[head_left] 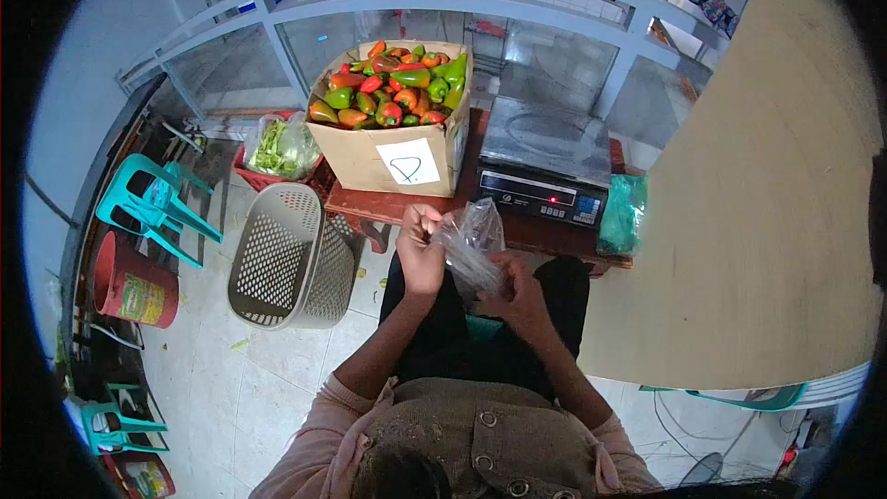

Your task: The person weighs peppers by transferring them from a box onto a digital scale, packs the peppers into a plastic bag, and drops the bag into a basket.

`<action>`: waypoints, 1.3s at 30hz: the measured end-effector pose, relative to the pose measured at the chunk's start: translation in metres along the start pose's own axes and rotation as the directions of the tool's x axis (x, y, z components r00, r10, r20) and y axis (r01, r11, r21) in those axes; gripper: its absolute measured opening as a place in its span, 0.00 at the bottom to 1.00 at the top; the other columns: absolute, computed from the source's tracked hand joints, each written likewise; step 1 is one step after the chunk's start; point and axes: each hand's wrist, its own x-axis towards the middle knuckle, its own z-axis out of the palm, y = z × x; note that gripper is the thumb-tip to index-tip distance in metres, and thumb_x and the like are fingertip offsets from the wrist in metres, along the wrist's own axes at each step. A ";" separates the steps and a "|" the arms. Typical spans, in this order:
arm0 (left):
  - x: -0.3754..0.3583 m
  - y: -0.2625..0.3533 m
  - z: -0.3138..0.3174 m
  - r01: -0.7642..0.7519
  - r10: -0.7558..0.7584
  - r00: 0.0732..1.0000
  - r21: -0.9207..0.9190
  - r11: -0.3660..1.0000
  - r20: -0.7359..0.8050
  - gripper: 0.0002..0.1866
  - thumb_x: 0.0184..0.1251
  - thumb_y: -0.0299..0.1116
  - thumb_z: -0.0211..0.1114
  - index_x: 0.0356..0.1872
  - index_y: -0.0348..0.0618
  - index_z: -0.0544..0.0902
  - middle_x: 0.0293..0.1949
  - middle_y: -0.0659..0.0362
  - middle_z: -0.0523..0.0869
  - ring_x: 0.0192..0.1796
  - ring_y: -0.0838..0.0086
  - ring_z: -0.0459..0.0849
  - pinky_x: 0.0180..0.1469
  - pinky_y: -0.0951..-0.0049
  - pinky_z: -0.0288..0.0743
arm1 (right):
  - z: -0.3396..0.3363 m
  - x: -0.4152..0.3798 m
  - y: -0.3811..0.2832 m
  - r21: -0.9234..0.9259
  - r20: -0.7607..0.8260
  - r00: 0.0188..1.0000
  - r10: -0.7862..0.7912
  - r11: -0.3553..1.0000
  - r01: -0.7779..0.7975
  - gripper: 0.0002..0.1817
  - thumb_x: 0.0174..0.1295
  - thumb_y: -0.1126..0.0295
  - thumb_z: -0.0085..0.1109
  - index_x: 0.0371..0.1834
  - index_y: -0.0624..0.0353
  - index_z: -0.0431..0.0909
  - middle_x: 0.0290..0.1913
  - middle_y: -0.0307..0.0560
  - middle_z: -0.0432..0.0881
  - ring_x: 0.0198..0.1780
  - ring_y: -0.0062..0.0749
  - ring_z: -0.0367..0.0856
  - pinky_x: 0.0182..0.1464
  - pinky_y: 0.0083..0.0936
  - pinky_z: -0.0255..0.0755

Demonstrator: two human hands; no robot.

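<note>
Between my two hands, above my lap, is a clear plastic bag (473, 245). My left hand (421, 249) pinches its upper left side, with the fingers closed. My right hand (519, 291) grips the bag's lower right side, the fingers curled round the plastic. Just beyond my hands, a cardboard box (370, 159) full of red, orange and green peppers (388, 88) stands on a red-brown bench (393, 206). To the right of the box sits a weighing scale (543, 194) with a lit red display dot.
A beige plastic basket (323, 268) stands on the floor at the left, near a red crate with bagged greens (277, 150). Farther left are a teal stool (152, 203) and a red bucket (139, 282). Green plastic (624, 212) lies beside the scale; a wooden tabletop (739, 249) fills the right.
</note>
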 end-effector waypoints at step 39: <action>-0.020 0.009 0.022 -0.345 0.165 0.915 0.505 0.791 0.368 0.13 0.48 0.19 0.59 0.38 0.39 0.77 0.35 0.51 0.77 0.39 0.59 0.78 0.44 0.62 0.72 | -0.030 0.054 -0.002 -0.381 -0.399 0.838 -0.372 0.899 0.218 0.11 0.57 0.82 0.53 0.43 0.58 0.73 0.33 0.50 0.78 0.33 0.42 0.80 0.37 0.32 0.72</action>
